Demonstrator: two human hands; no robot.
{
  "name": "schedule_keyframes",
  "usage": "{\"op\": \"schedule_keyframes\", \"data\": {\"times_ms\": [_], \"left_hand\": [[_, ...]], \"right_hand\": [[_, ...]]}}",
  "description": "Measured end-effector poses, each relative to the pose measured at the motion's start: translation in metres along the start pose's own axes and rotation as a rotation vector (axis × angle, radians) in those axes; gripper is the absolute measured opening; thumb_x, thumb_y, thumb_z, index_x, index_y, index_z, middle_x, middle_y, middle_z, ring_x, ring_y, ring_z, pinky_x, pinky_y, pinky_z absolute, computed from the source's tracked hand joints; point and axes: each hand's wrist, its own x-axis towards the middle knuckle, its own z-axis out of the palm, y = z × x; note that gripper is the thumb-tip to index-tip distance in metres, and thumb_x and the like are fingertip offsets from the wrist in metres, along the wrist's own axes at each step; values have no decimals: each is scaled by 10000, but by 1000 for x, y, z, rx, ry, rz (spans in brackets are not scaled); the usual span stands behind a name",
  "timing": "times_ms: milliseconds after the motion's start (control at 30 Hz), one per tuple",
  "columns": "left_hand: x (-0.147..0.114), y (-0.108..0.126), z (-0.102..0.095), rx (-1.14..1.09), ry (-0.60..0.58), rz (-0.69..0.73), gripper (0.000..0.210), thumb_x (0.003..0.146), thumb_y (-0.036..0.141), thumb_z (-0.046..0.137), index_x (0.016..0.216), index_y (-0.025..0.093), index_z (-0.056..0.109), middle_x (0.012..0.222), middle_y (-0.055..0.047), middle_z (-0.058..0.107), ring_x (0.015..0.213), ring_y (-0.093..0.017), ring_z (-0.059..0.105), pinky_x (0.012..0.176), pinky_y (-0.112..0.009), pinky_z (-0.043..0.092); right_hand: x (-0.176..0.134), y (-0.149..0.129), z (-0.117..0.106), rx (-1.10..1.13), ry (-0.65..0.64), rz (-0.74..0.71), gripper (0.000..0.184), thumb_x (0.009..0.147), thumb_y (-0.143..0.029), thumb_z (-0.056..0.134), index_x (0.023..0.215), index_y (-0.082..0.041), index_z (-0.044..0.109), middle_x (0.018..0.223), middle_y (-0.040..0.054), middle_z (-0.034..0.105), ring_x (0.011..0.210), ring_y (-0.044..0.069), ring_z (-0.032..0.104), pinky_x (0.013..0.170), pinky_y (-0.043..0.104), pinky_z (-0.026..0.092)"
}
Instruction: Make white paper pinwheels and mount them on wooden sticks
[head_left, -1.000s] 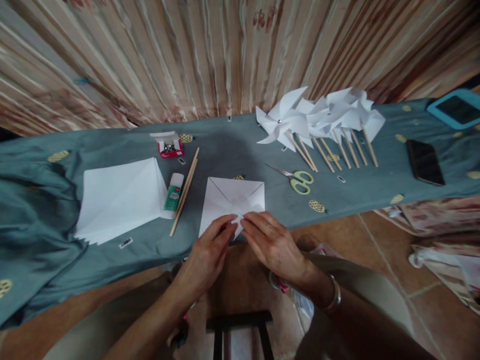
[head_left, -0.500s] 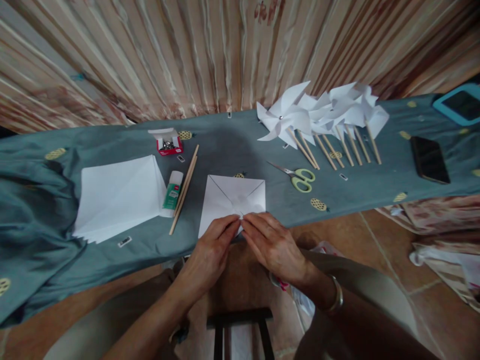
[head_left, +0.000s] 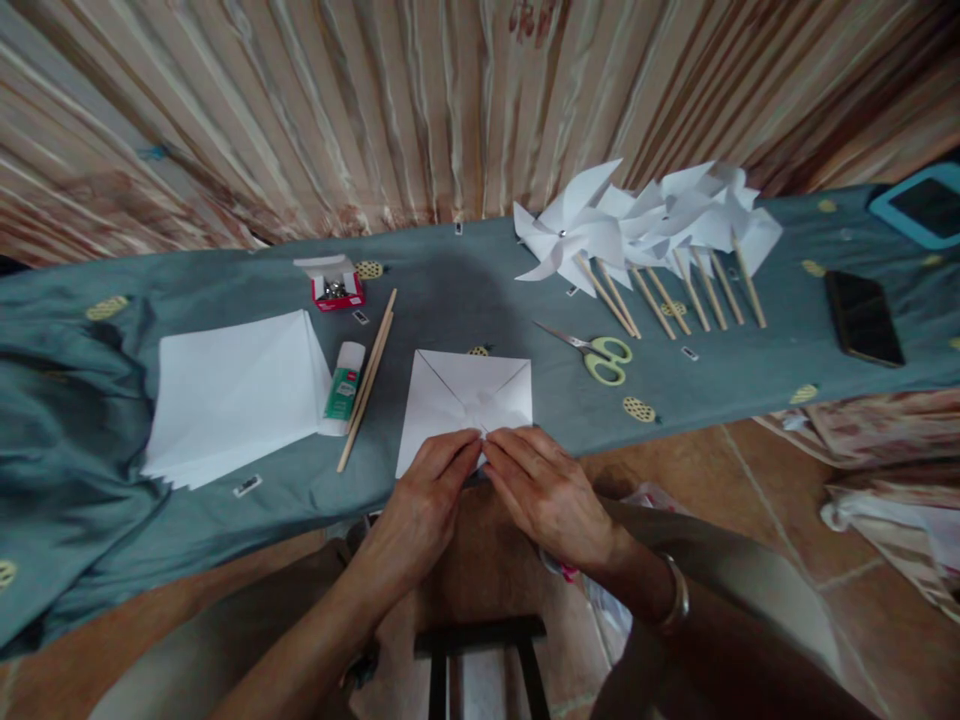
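Note:
A square white paper sheet (head_left: 433,400), with dark diagonal lines running in from its two far corners, lies at the table's near edge. My left hand (head_left: 427,490) pinches the near part of this sheet with bent fingers. From the other side my right hand (head_left: 551,490) closes on the same part, its fingertips almost meeting the left ones. The fingers hide the sheet's near middle. To the right lie scissors (head_left: 600,355) with green handles. Left of the sheet are two wooden sticks (head_left: 369,385) and a green and white glue stick (head_left: 344,390).
A stack of white paper (head_left: 236,395) lies at the left, with an open red box (head_left: 337,290) of small metal pieces behind it. Several paper pinwheels (head_left: 592,230) on sticks lie at the back right. A dark phone (head_left: 864,318) and a blue-framed device (head_left: 919,205) are farther right.
Both hands stay at the sheet's near edge in almost the same pose. The view has shifted very slightly; no object has visibly moved.

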Motion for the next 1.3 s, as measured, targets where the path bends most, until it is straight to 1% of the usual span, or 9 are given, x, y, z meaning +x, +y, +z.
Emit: {"op": "schedule_keyframes", "data": {"times_ms": [267, 367, 633, 733, 867, 1133, 1300], "left_hand": [[0, -1, 2, -7, 2, -4, 401, 904, 31, 442, 1281, 141, 523, 1248, -142, 585, 1174, -219, 540, 977, -399, 534], [0, -1, 3, -2, 7, -2, 395, 896, 25, 448, 1270, 121, 532, 1239, -146, 590, 1163, -222, 535, 978, -399, 529], [4, 2, -1, 44, -53, -22, 375, 884, 10, 446, 1224, 112, 565, 1234, -134, 598, 1117, -235, 522, 956, -409, 534], [6, 2, -2, 85, -74, -23, 350, 887, 14, 441, 1201, 81, 579, 1216, -141, 607, 1096, -238, 512, 955, -402, 527], [8, 1, -3, 126, -97, -6, 337, 891, 19, 427, 1189, 40, 582, 1212, -161, 614, 1103, -246, 502, 967, -403, 506], [11, 1, -6, 230, -120, 36, 299, 918, 58, 424, 1166, 58, 591, 1257, -149, 627, 1090, -252, 533, 902, -397, 488], [13, 3, -7, 275, -117, 18, 284, 933, 84, 415, 1139, 103, 610, 1252, -128, 646, 1067, -257, 551, 852, -402, 465]], "right_hand": [[2, -2, -1, -44, 10, -10, 233, 926, -149, 520, 1095, -87, 668, 1077, 135, 702, 997, 248, 623, 905, 382, 554], [3, -2, -1, -45, -6, -22, 237, 927, -147, 511, 1099, -91, 665, 1086, 138, 698, 1000, 249, 616, 907, 388, 551], [1, -2, 0, -64, -26, -19, 241, 917, -140, 525, 1110, -81, 656, 1082, 138, 692, 1005, 253, 605, 920, 383, 534], [1, -2, 1, -65, -38, -10, 238, 926, -140, 511, 1113, -97, 651, 1082, 132, 691, 1011, 245, 601, 913, 386, 533], [2, -3, 1, -76, -40, -7, 226, 914, -129, 532, 1100, -78, 649, 1076, 133, 693, 999, 248, 601, 887, 387, 539], [3, -3, 1, -77, -40, -14, 219, 898, -122, 559, 1087, -62, 653, 1075, 132, 689, 986, 255, 594, 889, 382, 537], [3, -4, 2, -64, -26, -7, 222, 889, -114, 570, 1086, -53, 652, 1073, 129, 687, 983, 252, 590, 888, 377, 538]]}}
